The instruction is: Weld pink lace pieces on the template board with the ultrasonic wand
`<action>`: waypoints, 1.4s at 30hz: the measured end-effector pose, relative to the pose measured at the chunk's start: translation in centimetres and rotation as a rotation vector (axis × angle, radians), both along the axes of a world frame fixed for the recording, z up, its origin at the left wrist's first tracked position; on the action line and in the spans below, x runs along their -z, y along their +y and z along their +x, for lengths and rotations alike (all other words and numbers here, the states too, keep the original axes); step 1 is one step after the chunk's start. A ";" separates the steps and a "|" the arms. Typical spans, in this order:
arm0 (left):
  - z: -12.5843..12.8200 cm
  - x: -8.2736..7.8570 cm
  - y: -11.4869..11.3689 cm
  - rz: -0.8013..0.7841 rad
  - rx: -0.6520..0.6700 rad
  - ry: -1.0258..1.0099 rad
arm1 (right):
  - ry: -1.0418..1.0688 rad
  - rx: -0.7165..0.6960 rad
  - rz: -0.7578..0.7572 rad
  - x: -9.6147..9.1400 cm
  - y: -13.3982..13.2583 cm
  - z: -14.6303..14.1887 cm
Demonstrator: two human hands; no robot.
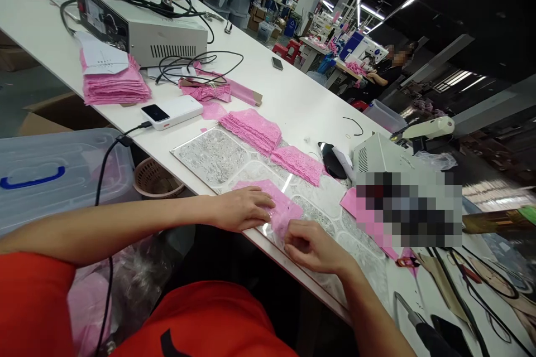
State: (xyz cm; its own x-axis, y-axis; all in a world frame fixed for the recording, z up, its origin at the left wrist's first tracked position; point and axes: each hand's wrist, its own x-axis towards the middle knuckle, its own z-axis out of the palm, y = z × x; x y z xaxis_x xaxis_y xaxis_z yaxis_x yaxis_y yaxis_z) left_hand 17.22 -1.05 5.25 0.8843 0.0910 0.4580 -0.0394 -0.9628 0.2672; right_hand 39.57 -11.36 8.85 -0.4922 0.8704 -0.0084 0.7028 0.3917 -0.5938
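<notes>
A thin pink fabric piece [280, 203] lies on the patterned board [213, 156] at the table's near edge. My left hand [245, 207] rests flat on it, fingers stretched to the right. Over the fabric's near right corner, my right hand [312, 242] is curled with its fingers bent inward; whatever they grip, if anything, is hidden. Just beyond the piece are two stacks of pink fabric, one larger stack [253, 129] and one lower stack [298, 164].
At the back left stand a grey box-shaped device [167, 39] with coiled cables and a pink fabric stack [115, 81]. A white power bank [180, 111] lies nearer. Another grey machine [377, 153] and tools occupy the right. A lidded plastic bin [62, 150] sits below left.
</notes>
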 end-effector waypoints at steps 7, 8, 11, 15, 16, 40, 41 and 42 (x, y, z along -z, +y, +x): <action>1.5 0.6 0.0 0.043 -0.011 -0.032 | 0.052 0.480 0.199 1.4 1.6 1.9; 1.8 0.7 -0.1 0.065 -0.013 -0.028 | 0.053 0.478 0.212 1.7 1.9 1.8; 2.4 1.0 -0.1 0.112 -0.028 0.002 | 0.031 0.464 0.229 2.3 2.6 1.0; 2.4 1.1 0.0 0.123 -0.036 0.030 | 0.036 0.482 0.217 2.9 3.1 0.8; 2.4 1.2 0.0 0.117 -0.034 0.028 | 0.059 0.503 0.207 3.1 3.2 0.9; -6.4 0.7 4.1 -0.027 -0.259 -0.076 | 0.302 0.318 0.059 1.3 7.6 -7.6; -6.3 0.7 4.0 -0.008 -0.243 -0.089 | 0.293 0.305 0.039 1.5 7.9 -8.0; -6.2 0.7 3.9 0.010 -0.231 -0.097 | 0.281 0.297 0.015 1.7 8.1 -8.4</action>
